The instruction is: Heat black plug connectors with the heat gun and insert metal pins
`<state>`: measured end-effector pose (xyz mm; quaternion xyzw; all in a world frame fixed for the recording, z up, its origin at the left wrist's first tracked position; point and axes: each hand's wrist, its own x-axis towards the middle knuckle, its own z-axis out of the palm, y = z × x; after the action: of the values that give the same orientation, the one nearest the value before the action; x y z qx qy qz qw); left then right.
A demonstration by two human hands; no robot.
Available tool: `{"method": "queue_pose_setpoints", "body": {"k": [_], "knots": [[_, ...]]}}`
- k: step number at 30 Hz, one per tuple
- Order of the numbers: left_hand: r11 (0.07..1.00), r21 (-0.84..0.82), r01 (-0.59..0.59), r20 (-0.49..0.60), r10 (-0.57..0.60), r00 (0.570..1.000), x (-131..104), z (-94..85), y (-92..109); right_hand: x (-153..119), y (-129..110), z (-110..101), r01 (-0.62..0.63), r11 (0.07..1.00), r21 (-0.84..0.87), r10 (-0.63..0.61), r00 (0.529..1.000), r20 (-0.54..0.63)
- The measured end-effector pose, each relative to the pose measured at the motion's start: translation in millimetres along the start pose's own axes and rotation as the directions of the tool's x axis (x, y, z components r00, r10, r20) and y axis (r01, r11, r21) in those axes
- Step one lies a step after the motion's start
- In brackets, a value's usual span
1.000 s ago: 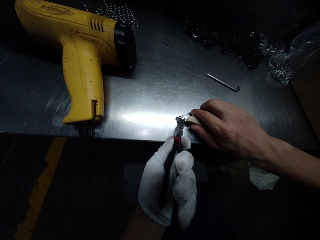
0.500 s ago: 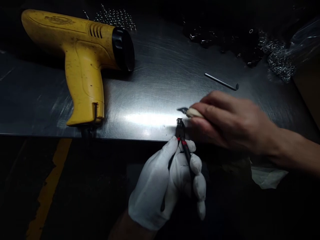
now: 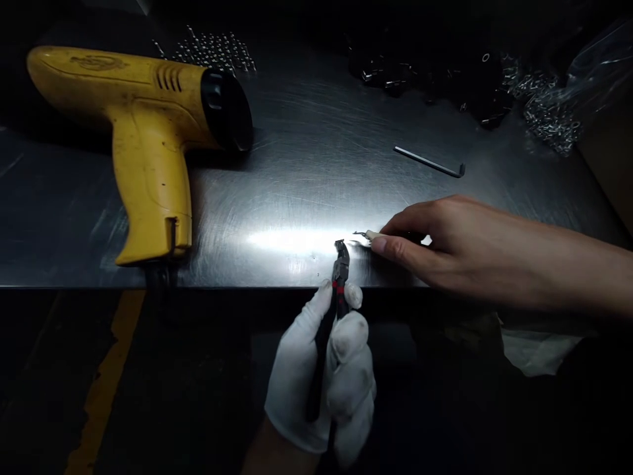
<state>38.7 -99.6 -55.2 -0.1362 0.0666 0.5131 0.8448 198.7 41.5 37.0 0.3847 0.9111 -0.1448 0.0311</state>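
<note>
My left hand (image 3: pixel 321 382), in a white glove, is closed around a pair of pliers (image 3: pixel 340 277) with dark handles and red bands. A small metal piece (image 3: pixel 339 243) sits at the tips of their jaws, just above the metal tabletop. Bare, my right hand (image 3: pixel 435 241) pinches a small pale piece with a dark pointed tip (image 3: pixel 364 234) between thumb and fingers. It is low over the bright patch of the table, a little right of the pliers' jaws. What exactly that piece is cannot be made out.
A yellow heat gun (image 3: pixel 148 138) lies on the metal table (image 3: pixel 297 178) at the left. Behind it are many small metal parts (image 3: pixel 215 51). An L-shaped hex key (image 3: pixel 429 162) lies right of centre. A heap of small metal parts (image 3: pixel 548 115) fills the right back.
The pliers' handles have come together as my left fingers curled in. My right hand has lowered toward the tabletop with the pale piece. The view has shifted slightly.
</note>
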Motion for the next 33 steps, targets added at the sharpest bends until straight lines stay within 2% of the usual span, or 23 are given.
{"method": "queue_pose_setpoints", "body": {"k": [6,11,13,16,19,24,28,33], "knots": [[1.0,-0.013,0.005,-0.002,-0.005,1.0,-1,1.1,-1,15,-10,-11,-0.073,0.996,0.041,0.067,0.988,0.137],[0.999,-0.044,0.032,0.057,-0.03,0.998,-1,-2.4,0,20,-11,-13,-0.21,0.976,0.058,0.187,0.943,0.276],[0.998,-0.056,0.041,0.053,-0.038,0.998,-1,-2.9,0,20,-10,-12,-0.187,0.981,0.044,0.17,0.952,0.257],[0.996,-0.069,0.058,0.06,-0.054,0.997,-1,-2.7,1,20,-9,-10,-0.064,0.998,0.003,0.063,0.983,0.17],[0.996,-0.049,0.069,0.068,-0.065,0.996,-1,-2.6,1,19,-9,-10,0.009,0.999,-0.032,-0.005,0.991,0.133],[0.999,0.005,0.047,0.061,-0.047,0.997,-1,-2.0,1,19,-9,-10,-0.029,0.998,-0.052,0.037,0.988,0.149],[1.0,0.004,0.014,0.013,-0.014,1.0,0,-0.5,1,20,-9,-9,0.0,0.999,-0.036,0.004,0.992,0.127],[0.999,0.009,0.038,-0.035,-0.037,0.999,-1,-0.1,1,25,-12,-12,-0.055,0.998,-0.004,0.055,0.973,0.224]]}}
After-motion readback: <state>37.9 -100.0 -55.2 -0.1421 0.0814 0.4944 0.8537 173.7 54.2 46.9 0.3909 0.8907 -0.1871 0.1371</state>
